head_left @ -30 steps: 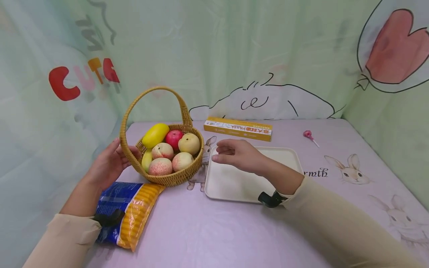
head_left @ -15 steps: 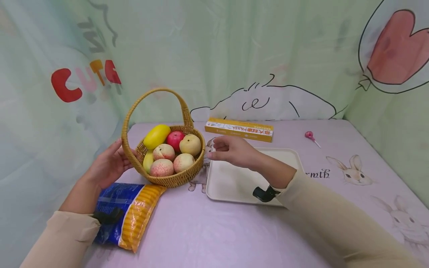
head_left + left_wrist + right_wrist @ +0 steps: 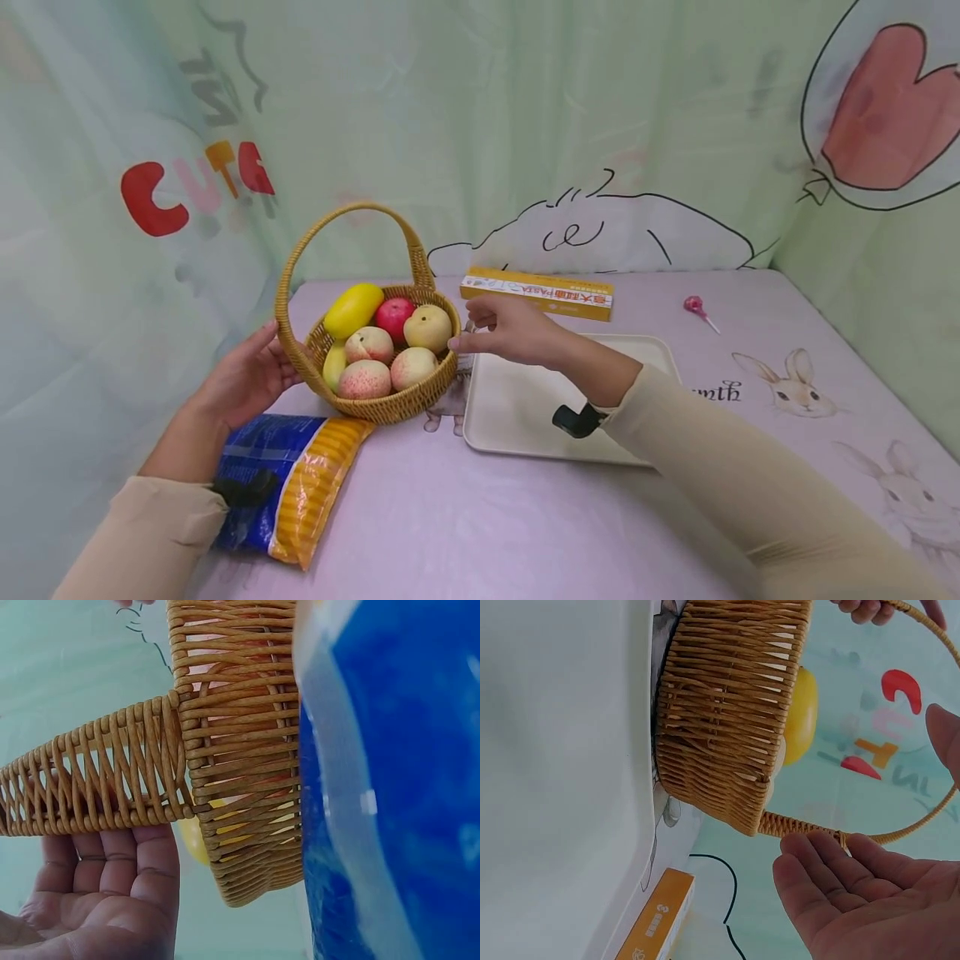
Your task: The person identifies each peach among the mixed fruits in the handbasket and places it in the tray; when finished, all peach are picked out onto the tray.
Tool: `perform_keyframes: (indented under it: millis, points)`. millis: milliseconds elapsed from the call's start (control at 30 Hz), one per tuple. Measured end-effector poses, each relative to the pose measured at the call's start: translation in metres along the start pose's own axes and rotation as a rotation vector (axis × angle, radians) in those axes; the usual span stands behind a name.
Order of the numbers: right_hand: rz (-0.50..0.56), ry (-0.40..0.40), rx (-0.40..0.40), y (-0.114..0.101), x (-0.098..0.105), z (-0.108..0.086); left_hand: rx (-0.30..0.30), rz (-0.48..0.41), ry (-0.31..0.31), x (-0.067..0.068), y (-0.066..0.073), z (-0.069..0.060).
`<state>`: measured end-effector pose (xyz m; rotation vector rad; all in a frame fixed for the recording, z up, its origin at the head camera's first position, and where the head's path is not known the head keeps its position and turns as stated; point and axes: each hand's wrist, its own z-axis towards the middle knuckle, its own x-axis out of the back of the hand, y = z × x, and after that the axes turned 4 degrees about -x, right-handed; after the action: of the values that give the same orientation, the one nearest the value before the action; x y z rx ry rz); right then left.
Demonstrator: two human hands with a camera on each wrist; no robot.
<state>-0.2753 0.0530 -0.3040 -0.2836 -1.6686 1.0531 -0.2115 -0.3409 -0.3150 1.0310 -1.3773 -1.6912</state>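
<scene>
A wicker basket (image 3: 397,408) with a tall arched handle (image 3: 283,283) stands upright on the table. It holds a yellow mango-like fruit (image 3: 352,309), a red fruit (image 3: 394,318) and several peaches (image 3: 364,380). My left hand (image 3: 243,375) is at the handle's left base, its fingers passing behind the wicker; in the left wrist view the palm faces up and the thumb is not closed round it. Beside the basket's right rim is my right hand (image 3: 517,331), fingers loosely bent and holding nothing. The right wrist view shows its fingers (image 3: 832,874) near the handle's other side.
A blue and orange bag of pasta (image 3: 292,483) lies before the basket, under my left forearm. Below my right arm is a white tray (image 3: 517,417). An orange pasta box (image 3: 537,293) lies at the back, with a pink lollipop (image 3: 694,305) to its right.
My right hand has moved left, from over the tray to the basket's right rim. The left hand stays at the handle; the view has shifted slightly.
</scene>
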Motion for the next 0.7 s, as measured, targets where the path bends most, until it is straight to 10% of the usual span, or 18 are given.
perform_keyframes:
  millis: [700]
  points:
    - [-0.081, -0.041, -0.041, -0.015, -0.009, 0.039, -0.025, -0.016, -0.094, 0.012, -0.006, -0.002]
